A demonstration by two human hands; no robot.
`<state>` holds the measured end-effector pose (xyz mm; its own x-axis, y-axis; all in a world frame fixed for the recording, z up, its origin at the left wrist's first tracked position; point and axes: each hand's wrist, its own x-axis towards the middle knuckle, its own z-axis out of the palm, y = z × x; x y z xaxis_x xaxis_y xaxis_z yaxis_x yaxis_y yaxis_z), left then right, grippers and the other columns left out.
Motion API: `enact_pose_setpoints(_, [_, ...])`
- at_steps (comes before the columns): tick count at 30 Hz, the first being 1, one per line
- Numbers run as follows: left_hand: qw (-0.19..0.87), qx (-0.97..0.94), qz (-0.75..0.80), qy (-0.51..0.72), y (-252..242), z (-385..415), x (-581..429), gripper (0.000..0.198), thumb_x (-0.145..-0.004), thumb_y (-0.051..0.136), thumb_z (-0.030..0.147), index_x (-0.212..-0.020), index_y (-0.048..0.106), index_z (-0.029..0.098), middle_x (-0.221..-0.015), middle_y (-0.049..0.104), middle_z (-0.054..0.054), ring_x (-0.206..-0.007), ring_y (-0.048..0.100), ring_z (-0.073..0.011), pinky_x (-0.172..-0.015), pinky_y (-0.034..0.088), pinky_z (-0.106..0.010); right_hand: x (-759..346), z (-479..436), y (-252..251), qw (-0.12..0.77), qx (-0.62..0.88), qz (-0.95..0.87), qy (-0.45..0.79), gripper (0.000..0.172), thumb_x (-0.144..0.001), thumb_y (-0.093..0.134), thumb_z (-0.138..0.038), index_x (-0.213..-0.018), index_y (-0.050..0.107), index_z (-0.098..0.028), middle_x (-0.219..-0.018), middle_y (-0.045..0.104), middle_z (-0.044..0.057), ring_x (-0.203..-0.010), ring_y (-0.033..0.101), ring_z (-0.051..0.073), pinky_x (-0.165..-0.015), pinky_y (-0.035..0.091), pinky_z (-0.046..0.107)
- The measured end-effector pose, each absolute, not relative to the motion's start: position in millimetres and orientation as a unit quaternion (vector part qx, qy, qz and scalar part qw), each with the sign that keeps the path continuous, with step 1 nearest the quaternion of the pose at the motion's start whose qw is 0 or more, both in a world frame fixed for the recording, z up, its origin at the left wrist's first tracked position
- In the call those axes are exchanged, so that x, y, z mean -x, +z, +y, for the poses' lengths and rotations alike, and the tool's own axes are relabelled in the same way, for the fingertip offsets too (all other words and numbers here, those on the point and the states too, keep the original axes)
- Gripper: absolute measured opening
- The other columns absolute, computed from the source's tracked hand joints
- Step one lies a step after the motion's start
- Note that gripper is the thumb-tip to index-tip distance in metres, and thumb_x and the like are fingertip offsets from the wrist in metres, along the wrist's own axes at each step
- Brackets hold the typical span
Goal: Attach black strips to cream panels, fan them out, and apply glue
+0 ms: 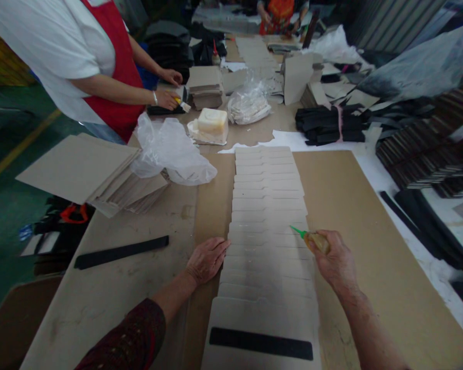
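Observation:
A long row of overlapping grey cardboard sheets (272, 267) runs away from me down the middle of the table. My left hand (208, 260) lies flat against the row's left edge, its fingers stretched out. Wrapped around a small amber glue bottle (317, 243) is my right hand (336, 259); the bottle's green nozzle (298, 230) points left over the sheets. A black strip (260, 344) lies across the nearest sheet. Another black strip (121, 252) rests on the table to the left of my left hand.
A stack of cardboard (79, 167) and a clear plastic bag (173, 149) sit at the left. A co-worker in a red apron (113, 67) holds a brush (183, 105) near a white tub (212, 123). Bundled black strips (327, 123) lie at the back right; another person stands far back.

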<state>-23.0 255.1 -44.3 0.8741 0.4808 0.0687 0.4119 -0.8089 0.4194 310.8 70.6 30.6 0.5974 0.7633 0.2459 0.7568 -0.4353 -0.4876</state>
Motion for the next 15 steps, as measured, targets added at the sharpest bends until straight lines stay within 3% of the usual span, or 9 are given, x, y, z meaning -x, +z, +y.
enact_pose_setpoints(5, [0.195, -0.949, 0.231, 0.094, -43.4, 255.8, 22.7, 0.037, -0.100, 0.041, 0.023, -0.135, 0.053, 0.020, -0.123, 0.061, -0.008, -0.113, 0.058, -0.0202, -0.102, 0.049, -0.036, -328.1, 57.8, 32.6, 0.248, 0.881, -0.402, -0.026, 0.048, -0.089, 0.050, -0.065, -0.101, 0.064, -0.021, -0.100, 0.067, 0.009, -0.080, 0.062, 0.023, -0.067, 0.047, 0.036])
enact_pose_setpoints(15, [0.198, -0.949, 0.229, 0.090, -41.5, 256.5, 21.8, 0.039, -0.100, 0.041, 0.023, -0.137, 0.053, 0.022, -0.123, 0.061, -0.008, -0.112, 0.058, -0.0209, -0.101, 0.049, -0.038, -325.3, 61.4, 37.1, 0.260, 0.882, -0.393, -0.009, 0.051, -0.087, 0.050, -0.068, -0.099, 0.065, -0.021, -0.100, 0.067, 0.009, -0.079, 0.062, 0.022, -0.068, 0.047, 0.035])
